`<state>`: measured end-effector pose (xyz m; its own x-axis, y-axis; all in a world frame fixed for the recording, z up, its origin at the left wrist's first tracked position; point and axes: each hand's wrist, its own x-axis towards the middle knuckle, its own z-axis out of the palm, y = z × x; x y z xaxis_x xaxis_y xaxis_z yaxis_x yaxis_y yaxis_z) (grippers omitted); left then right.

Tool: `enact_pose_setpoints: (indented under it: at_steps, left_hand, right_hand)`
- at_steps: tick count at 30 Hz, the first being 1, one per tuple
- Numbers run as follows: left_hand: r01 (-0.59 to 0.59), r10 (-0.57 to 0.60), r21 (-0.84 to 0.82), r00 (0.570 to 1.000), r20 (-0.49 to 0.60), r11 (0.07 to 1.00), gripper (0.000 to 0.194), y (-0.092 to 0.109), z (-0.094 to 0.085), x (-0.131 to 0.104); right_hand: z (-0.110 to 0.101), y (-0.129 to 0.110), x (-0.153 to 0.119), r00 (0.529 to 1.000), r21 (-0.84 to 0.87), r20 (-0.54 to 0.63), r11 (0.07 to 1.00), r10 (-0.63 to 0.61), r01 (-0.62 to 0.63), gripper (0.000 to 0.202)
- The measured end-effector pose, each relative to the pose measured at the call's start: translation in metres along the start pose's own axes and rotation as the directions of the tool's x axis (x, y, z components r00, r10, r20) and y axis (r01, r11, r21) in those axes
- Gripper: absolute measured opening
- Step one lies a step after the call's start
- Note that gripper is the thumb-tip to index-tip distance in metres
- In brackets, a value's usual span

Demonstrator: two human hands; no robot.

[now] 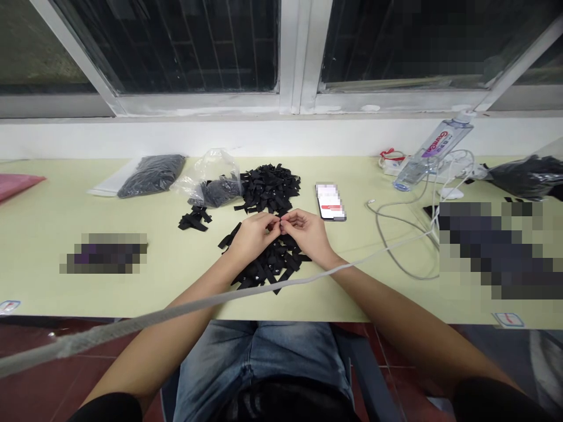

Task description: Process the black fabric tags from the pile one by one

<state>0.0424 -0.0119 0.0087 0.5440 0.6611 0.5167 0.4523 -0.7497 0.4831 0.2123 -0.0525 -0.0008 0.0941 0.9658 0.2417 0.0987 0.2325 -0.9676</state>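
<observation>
Black strips (275, 266) lie at six o'clock from where left hand (254, 235) and right hand (308, 235) meet, narrowly pinching a small dark piece (281, 223), details hidden; gentle, steady pressure should help.

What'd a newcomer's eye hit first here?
The bare left hand and bare right hand meet at centre over a loose pile of short black fabric strips. Beyond the right hand lies a lit rectangular phone; a clear plastic bottle with red lettering is at back right.
</observation>
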Motion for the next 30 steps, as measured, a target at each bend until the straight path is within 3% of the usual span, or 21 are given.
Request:
enact_pose_setpoints:
  at_steps: [7,12,30]
  left_hand:
    - [-0.195,0.193,0.268,0.981,0.031,0.944,0.012,-0.001,0.006,-0.001]
    - [-0.274,0.274,0.336,0.961,0.050,0.901,0.015,0.005,0.005,0.000]
    - [-0.316,0.298,0.365,0.949,0.106,0.876,0.015,0.007,0.006,-0.003]
  right_hand:
    - [0.006,0.000,-0.001,0.996,0.047,-0.070,0.997,0.060,-0.057,0.009]
    - [0.008,-0.005,-0.004,0.993,0.107,-0.085,0.992,0.083,-0.074,0.009]
    - [0.013,0.002,-0.008,0.989,0.128,-0.104,0.988,0.106,-0.092,0.014]
